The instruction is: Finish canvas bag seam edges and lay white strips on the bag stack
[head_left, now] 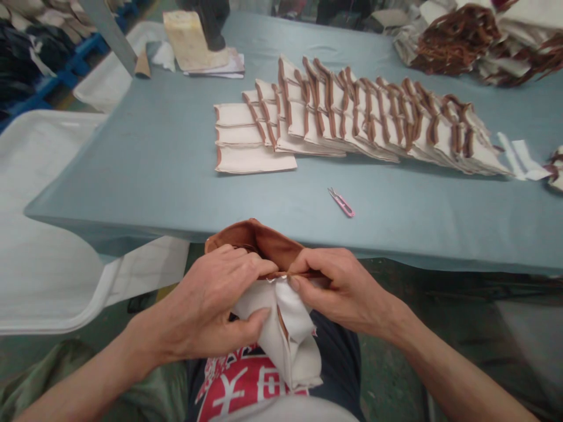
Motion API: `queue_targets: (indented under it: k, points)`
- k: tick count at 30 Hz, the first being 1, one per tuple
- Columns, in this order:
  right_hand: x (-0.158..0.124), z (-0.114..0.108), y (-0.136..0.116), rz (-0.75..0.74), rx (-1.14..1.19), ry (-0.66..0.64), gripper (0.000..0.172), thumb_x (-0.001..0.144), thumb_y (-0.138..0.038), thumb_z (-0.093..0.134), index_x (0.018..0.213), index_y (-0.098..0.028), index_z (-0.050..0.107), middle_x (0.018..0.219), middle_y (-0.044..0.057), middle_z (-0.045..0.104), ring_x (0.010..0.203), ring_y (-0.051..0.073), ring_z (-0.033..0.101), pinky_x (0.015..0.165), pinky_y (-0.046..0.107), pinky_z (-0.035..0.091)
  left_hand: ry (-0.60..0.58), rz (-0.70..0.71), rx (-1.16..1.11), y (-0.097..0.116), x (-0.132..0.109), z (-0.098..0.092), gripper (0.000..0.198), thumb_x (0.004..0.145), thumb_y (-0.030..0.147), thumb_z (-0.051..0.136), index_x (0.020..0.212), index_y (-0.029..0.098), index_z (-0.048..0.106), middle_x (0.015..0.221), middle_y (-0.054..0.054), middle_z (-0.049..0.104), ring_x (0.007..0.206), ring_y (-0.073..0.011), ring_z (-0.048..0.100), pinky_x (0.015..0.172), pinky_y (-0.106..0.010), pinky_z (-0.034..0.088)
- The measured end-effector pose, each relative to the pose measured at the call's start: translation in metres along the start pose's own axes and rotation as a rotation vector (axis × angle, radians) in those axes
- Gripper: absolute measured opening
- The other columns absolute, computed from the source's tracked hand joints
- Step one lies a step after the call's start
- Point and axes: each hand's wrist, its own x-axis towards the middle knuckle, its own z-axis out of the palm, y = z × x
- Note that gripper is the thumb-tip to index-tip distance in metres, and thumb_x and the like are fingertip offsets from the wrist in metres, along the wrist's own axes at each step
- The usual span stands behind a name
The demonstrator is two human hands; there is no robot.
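Cream-and-brown fabric piece (273,346) held two-handed, lower centre of frame.
Left hand (215,296), back up, grips the brown edge, thumb spread below over cream; right hand (341,287), forearm from lower right, pinches same edge thumb-to-forefinger.

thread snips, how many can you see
1: the pink thread snips lie on the blue-covered table, between the right hand and the overlapping row of brown-edged cream fabric pieces. Any under the row would be hidden.

Diffuse light, faint shadows, slight blur
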Motion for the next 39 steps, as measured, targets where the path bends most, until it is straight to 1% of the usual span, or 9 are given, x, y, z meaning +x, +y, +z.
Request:
queue_targets:
  k: [4,8,12,19,24,29,34,36,39]
  points:
    - [-0.002,0.0,-0.002,-0.098,-0.022,-0.008,0.015,0.09,-0.014,0.055,0.078,-0.018,0.063,0.066,-0.003,0.064,0.055,0.009,0.051,0.056,0.021,0.036,-0.095,-0.093,-0.276,0.0,0.004,-0.011,0.025,0.103,0.024,0.042,0.107,0.021,0.067,0.103,-0.002,0.076,0.093,-0.0182,0.069,0.083,-0.03,0.049]
    - [-0.004,0.001,-0.006,-0.197,-0.165,-0.022,0.017,0.096,-0.015,0.053,0.086,-0.017,0.065,0.074,0.002,0.072,0.065,0.012,0.061,0.062,0.024,0.042,-0.161,-0.135,-0.363,-0.001,0.012,-0.015,0.04,0.109,0.027,0.032,0.081,0.02,0.058,0.077,0.003,0.065,0.07,-0.0126,0.059,0.069,-0.025,0.043]
    - [-0.006,0.002,-0.008,-0.271,-0.326,0.015,0.024,0.103,-0.02,0.048,0.086,-0.018,0.066,0.077,0.004,0.074,0.067,0.015,0.063,0.065,0.027,0.044,-0.162,-0.076,-0.291,0.0,0.016,-0.013,0.041,0.109,0.03,0.037,0.072,0.02,0.051,0.07,0.004,0.059,0.064,-0.0113,0.054,0.062,-0.024,0.039]
    - [-0.007,0.006,-0.008,-0.268,-0.369,0.024,0.026,0.104,-0.02,0.048,0.084,-0.018,0.065,0.077,0.004,0.076,0.067,0.016,0.065,0.067,0.028,0.045,-0.1,0.027,-0.113,0.002,0.008,-0.006,0.03,0.106,0.022,0.043,0.083,0.019,0.061,0.076,0.001,0.067,0.067,-0.0139,0.061,0.064,-0.027,0.042]
    - [-0.008,0.007,-0.011,-0.272,-0.325,-0.01,0.026,0.104,-0.018,0.048,0.086,-0.016,0.067,0.077,0.005,0.075,0.068,0.017,0.065,0.067,0.029,0.045,-0.003,0.019,-0.243,-0.004,0.002,0.009,0.02,0.093,0.008,0.051,0.077,0.019,0.057,0.066,0.006,0.057,0.059,-0.0082,0.051,0.059,-0.024,0.035]
    - [-0.013,0.004,-0.014,-0.187,-0.221,-0.07,0.018,0.101,-0.016,0.051,0.094,-0.017,0.068,0.083,0.005,0.076,0.075,0.017,0.066,0.069,0.028,0.045,0.053,-0.024,-0.251,-0.002,0.001,0.012,0.02,0.08,0.002,0.053,0.068,0.019,0.049,0.06,0.009,0.046,0.054,-0.0069,0.041,0.055,-0.025,0.028]
    - [-0.011,-0.002,-0.019,-0.021,-0.059,-0.155,0.016,0.092,-0.013,0.058,0.103,-0.017,0.07,0.093,0.005,0.077,0.083,0.016,0.067,0.076,0.027,0.045,-0.004,-0.086,-0.293,0.0,0.002,0.007,0.022,0.085,0.005,0.053,0.067,0.018,0.051,0.059,0.008,0.048,0.055,-0.0066,0.043,0.056,-0.023,0.03]
    - [-0.005,-0.001,-0.017,0.072,0.022,-0.195,0.01,0.096,-0.023,0.06,0.093,-0.018,0.069,0.081,0.001,0.072,0.071,0.013,0.062,0.068,0.025,0.042,-0.046,-0.107,-0.321,-0.001,0.002,0.007,0.022,0.088,0.007,0.054,0.069,0.017,0.054,0.06,0.008,0.051,0.056,-0.0066,0.046,0.056,-0.022,0.031]
    - [0.003,0.006,-0.008,0.167,0.188,-0.235,0.03,0.096,-0.036,0.064,0.073,-0.018,0.057,0.06,-0.007,0.05,0.054,0.008,0.041,0.053,0.022,0.029,-0.097,-0.127,-0.37,-0.004,0.003,0.006,0.021,0.093,0.012,0.058,0.073,0.017,0.058,0.064,0.007,0.058,0.058,-0.0066,0.05,0.058,-0.021,0.034]
